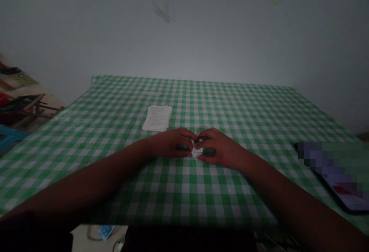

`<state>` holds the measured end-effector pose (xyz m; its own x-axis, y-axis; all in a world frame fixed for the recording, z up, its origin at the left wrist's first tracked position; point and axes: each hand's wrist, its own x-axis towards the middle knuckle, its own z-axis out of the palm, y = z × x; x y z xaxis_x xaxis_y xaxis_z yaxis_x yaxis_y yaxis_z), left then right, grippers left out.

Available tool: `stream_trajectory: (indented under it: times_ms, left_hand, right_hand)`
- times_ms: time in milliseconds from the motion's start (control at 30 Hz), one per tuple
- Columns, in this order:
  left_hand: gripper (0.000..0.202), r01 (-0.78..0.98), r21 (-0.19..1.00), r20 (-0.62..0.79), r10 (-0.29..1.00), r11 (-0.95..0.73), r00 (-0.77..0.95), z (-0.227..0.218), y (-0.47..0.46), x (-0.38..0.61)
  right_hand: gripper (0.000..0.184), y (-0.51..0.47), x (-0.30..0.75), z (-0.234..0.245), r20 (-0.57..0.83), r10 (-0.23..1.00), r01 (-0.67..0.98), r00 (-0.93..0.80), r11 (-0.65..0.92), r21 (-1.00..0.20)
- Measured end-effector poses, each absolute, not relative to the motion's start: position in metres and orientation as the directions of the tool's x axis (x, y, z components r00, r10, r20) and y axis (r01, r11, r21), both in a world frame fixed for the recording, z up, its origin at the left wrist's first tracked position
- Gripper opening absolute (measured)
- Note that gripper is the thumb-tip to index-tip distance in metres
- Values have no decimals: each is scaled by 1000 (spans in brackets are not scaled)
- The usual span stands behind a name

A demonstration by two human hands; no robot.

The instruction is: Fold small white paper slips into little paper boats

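Near the middle of the table, my left hand [179, 143] and my right hand [218, 147] meet over a small piece of printed paper [197, 153]. Fingers and thumbs of both hands press on it from either side, and they cover much of it. The paper looks folded small, though its exact shape is hidden. A little beyond my left hand lies a slightly uneven stack of printed paper sheets [157, 117], flat on the cloth.
A green and white checked cloth [184, 190] covers the table, which meets a plain wall [201, 44]. A tablet or large phone [340, 194], partly blurred out, lies at the right edge. On the left floor side is a blue stool [11, 136].
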<state>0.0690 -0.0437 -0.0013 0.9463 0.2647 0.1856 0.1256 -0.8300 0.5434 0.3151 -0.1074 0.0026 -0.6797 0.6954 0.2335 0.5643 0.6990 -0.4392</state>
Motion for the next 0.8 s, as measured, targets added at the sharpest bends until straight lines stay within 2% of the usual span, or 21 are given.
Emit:
stream_trajectory:
  times_ms: [200, 300, 433, 667, 800]
  left_hand:
    - [16, 137, 548, 199, 288, -825, 937, -4, -44, 70]
    - [23, 143, 558, 213, 308, -818, 927, -2, -46, 69]
    - [20, 155, 549, 209, 315, -821, 926, 2, -48, 69]
    - [18, 133, 541, 201, 281, -830, 938, 3, -47, 70]
    - [18, 121, 540, 213, 275, -833, 938, 3, -47, 70]
  right_hand:
    - [30, -107, 315, 5, 219, 708, 564, -671, 679, -469]
    - [36, -108, 315, 9, 200, 731, 560, -653, 643, -521]
    - [43, -109, 316, 11, 184, 772, 585, -609, 593, -554]
    - [20, -102, 323, 4, 183, 790, 586, -585, 568, -578]
    - [28, -103, 320, 6, 162, 796, 604, -584, 558, -569]
